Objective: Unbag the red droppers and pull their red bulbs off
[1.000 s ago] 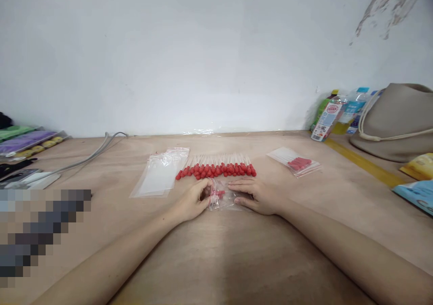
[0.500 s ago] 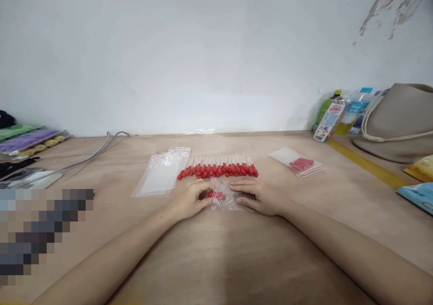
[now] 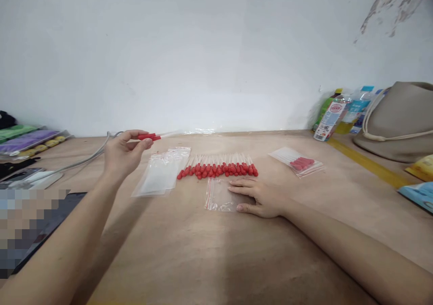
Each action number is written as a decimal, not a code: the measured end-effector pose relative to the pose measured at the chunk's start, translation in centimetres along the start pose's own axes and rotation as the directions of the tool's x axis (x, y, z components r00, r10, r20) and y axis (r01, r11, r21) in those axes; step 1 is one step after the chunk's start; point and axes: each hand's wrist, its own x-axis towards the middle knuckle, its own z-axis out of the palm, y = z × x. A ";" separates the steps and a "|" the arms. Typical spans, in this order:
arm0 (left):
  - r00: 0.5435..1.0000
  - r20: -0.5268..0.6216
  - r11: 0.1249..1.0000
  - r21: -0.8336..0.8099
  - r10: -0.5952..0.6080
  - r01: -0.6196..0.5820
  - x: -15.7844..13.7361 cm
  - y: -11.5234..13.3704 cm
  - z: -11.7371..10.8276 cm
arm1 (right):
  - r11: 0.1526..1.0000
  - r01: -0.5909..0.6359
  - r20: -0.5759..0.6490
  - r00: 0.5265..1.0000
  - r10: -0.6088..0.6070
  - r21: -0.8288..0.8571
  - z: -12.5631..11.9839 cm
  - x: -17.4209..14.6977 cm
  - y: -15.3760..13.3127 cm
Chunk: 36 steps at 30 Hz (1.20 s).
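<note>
My left hand (image 3: pixel 120 156) is raised at the left, thumb and fingers pinching a few droppers (image 3: pixel 149 137) by their red bulbs. Their thin clear stems point right. A small clear zip bag (image 3: pixel 219 196) lies flat in front of me, its red-striped mouth facing left. On its right end rests my right hand (image 3: pixel 264 197), fingers stretched out. Just behind the bag is a row of red-bulbed droppers (image 3: pixel 218 170), stems toward the wall. Flat zip bags (image 3: pixel 160 174) overlap to the left of the row.
To the right lies a zip bag (image 3: pixel 297 163) with red-bulbed droppers inside. Drink bottles (image 3: pixel 333 115) and a beige hat (image 3: pixel 399 120) stand at the back right. Grey cables (image 3: pixel 91 156) and colourful packets (image 3: pixel 30 140) are at the left. A wall closes off the back.
My left hand has moved from the bag's mouth up and to the left, with droppers in its grip. The bag now lies flatter, without the red bulbs. My right hand has hardly moved.
</note>
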 end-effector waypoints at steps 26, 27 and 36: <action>0.854 0.422 0.889 0.195 0.305 -0.414 -5.4 -2.3 7.9 | 1.000 -0.003 -0.008 1.000 0.003 -0.017 0.2 0.1 0.1; 0.846 0.430 0.888 0.180 0.316 -0.423 -5.4 -2.3 8.1 | 1.000 -0.005 -0.004 1.000 0.005 -0.020 0.2 0.1 0.0; 0.811 0.480 0.870 0.174 0.334 -0.462 -5.9 -2.4 8.5 | 1.000 0.002 -0.025 1.000 -0.002 0.003 0.3 0.1 0.2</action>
